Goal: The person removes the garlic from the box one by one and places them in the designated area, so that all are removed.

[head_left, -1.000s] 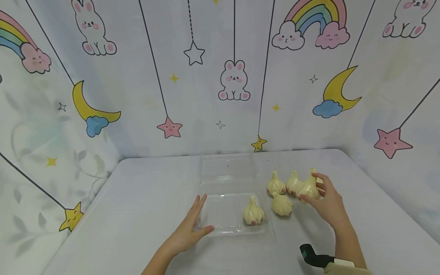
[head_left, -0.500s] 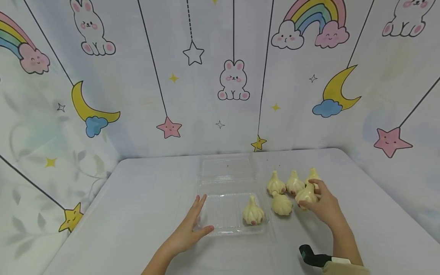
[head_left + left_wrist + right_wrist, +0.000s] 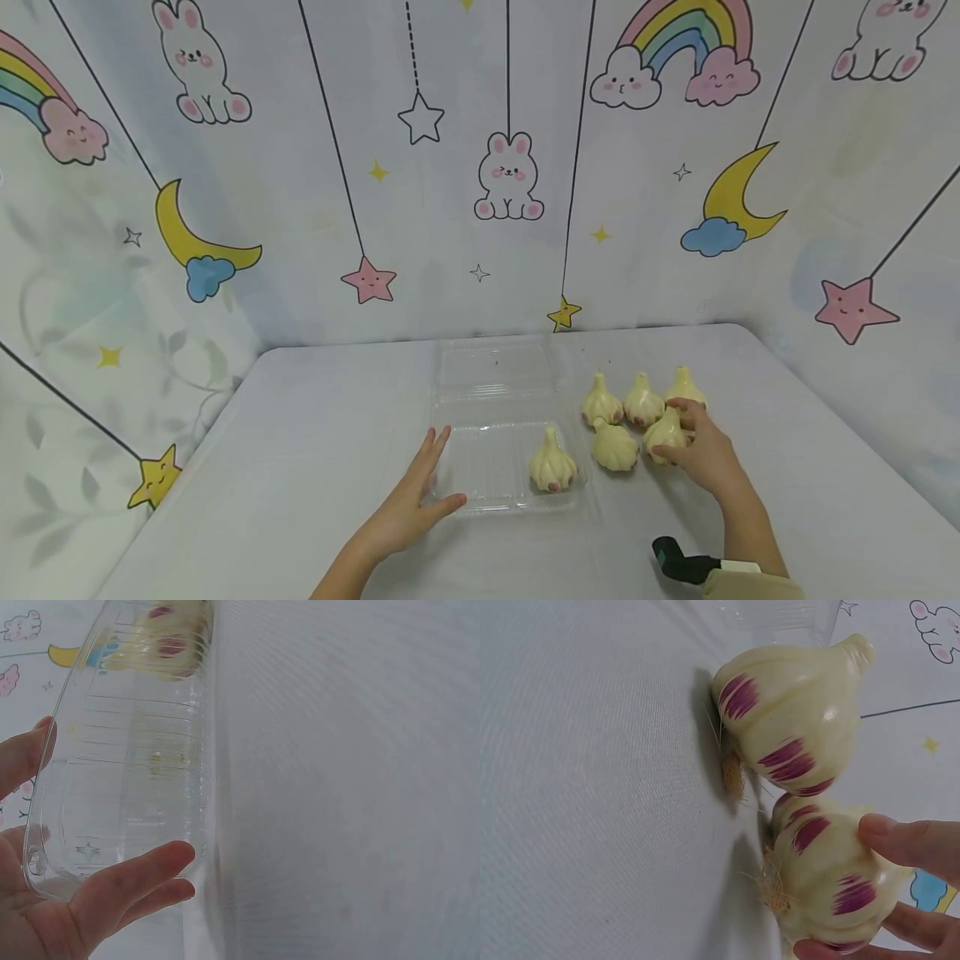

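My right hand (image 3: 708, 454) pinches a cream garlic bulb (image 3: 662, 437) between thumb and fingers, low over the white cloth. The right wrist view shows purple streaks and stringy roots on this held bulb (image 3: 840, 881), with a second garlic bulb (image 3: 791, 712) close beside it. My left hand (image 3: 408, 504) is spread at the left side of a clear plastic clamshell box (image 3: 480, 487), fingers straight. In the left wrist view, its fingers (image 3: 142, 877) lie along the box wall (image 3: 127, 795). One garlic bulb (image 3: 553, 467) stands upright in the right part of the box.
Behind the held bulb stand three garlic bulbs in a row: left (image 3: 602, 404), middle (image 3: 642, 402) and right (image 3: 684, 387). Another garlic bulb (image 3: 616, 448) lies left of it. The box's lid (image 3: 495, 371) is folded back toward the patterned backdrop (image 3: 450, 250).
My right hand has brought its garlic bulb toward me and slightly left, away from the back row, and lowered it beside the front bulb. My left hand has stayed put.
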{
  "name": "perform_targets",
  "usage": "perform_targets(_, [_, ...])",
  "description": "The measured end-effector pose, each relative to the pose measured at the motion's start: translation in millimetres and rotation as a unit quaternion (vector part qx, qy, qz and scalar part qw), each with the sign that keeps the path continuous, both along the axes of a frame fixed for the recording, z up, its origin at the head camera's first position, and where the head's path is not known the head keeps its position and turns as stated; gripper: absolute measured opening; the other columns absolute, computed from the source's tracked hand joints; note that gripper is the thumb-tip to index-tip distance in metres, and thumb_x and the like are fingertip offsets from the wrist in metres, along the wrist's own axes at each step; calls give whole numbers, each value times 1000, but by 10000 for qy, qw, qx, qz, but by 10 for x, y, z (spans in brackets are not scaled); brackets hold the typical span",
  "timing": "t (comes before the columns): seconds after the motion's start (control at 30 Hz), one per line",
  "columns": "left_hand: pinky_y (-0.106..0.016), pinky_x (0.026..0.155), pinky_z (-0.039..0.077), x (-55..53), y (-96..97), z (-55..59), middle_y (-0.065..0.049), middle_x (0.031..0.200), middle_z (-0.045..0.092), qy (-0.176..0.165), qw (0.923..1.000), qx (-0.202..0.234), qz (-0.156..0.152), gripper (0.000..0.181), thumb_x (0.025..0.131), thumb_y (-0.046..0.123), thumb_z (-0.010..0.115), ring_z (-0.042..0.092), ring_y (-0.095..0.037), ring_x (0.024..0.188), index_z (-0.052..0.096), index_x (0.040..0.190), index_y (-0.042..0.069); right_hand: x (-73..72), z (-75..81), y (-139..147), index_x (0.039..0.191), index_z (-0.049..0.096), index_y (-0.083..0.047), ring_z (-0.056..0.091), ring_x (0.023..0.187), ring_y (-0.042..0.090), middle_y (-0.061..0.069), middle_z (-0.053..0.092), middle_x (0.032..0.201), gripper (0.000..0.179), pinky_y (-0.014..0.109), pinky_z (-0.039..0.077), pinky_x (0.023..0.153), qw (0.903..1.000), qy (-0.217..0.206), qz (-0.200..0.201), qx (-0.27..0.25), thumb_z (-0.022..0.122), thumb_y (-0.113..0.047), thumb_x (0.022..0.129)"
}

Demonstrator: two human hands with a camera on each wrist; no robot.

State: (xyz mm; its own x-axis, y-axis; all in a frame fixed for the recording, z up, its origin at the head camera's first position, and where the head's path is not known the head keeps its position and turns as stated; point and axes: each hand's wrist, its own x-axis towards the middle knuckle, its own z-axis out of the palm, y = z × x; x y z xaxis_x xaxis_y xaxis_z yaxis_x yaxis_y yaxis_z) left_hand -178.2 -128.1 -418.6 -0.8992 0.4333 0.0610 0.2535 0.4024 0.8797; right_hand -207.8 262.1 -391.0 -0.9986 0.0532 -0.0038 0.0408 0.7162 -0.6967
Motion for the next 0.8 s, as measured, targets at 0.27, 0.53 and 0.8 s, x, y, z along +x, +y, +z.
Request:
perform_targets(0.27, [-66, 93, 26, 2, -5, -35, -23, 149, -12, -27, 10000, -25, -1, 81, 89, 25, 60, 13, -55, 127, 4, 148, 26, -3, -30, -8, 138, 25, 1, 37, 114, 55, 39, 35, 129, 74, 61, 41, 82, 9999, -13, 155, -17, 69, -11, 79])
perform_targets(0.53, [-67, 93, 26, 5, -5, -25, -23, 149, -13, -37, 10000, -22, -16, 81, 89, 24, 60, 12, -55, 128, 4, 148, 24, 5, -22, -23, 138, 24, 2, 37, 114, 56, 38, 35, 130, 74, 62, 40, 84, 9998, -17, 180, -21, 69, -13, 81])
perform_targets(0.8, [-66, 93, 26, 1, -5, -18, -23, 149, -13, -27, 10000, -5, 7, 81, 89, 23, 61, 11, -55, 128, 5, 148, 23, 18, 9, -24, 137, 27, 3, 37, 112, 58, 39, 36, 128, 74, 62, 41, 80, 9998, 19, 137, 119, 69, -19, 81])
